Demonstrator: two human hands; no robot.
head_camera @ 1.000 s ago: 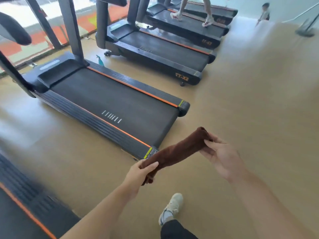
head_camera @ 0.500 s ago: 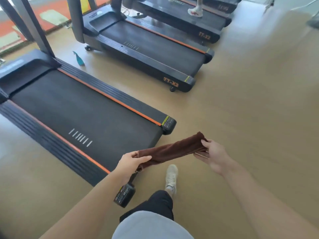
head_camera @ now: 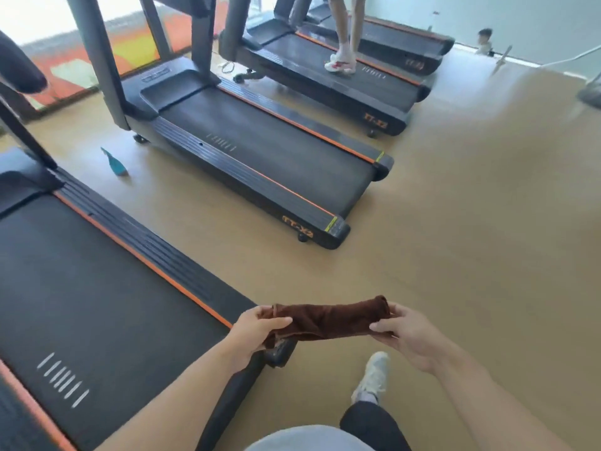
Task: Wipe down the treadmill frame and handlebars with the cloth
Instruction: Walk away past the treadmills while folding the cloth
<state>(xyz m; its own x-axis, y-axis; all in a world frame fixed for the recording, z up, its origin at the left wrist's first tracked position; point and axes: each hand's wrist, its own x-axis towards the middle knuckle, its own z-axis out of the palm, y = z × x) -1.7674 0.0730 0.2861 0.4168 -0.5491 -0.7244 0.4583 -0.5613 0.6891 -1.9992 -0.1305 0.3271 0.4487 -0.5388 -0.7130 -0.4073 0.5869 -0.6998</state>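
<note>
A brown cloth (head_camera: 328, 319), folded into a long roll, is stretched level between my two hands. My left hand (head_camera: 257, 330) grips its left end and my right hand (head_camera: 406, 333) pinches its right end. Both hands hover over the rear right corner of the nearest treadmill (head_camera: 97, 288), a black deck with orange side strips. One of its uprights (head_camera: 22, 131) rises at the far left; its handlebars are out of view.
A second treadmill (head_camera: 260, 164) stands ahead, and a third (head_camera: 341, 79) behind it has a person's legs (head_camera: 344, 34) walking on it. A teal object (head_camera: 113, 162) lies on the tan floor between the machines. My white shoe (head_camera: 374, 375) is below my right hand.
The view has swung right and forward: the nearest treadmill slid left and closer. My hands kept hold of the cloth, which now lies level instead of slanting up to the right.
</note>
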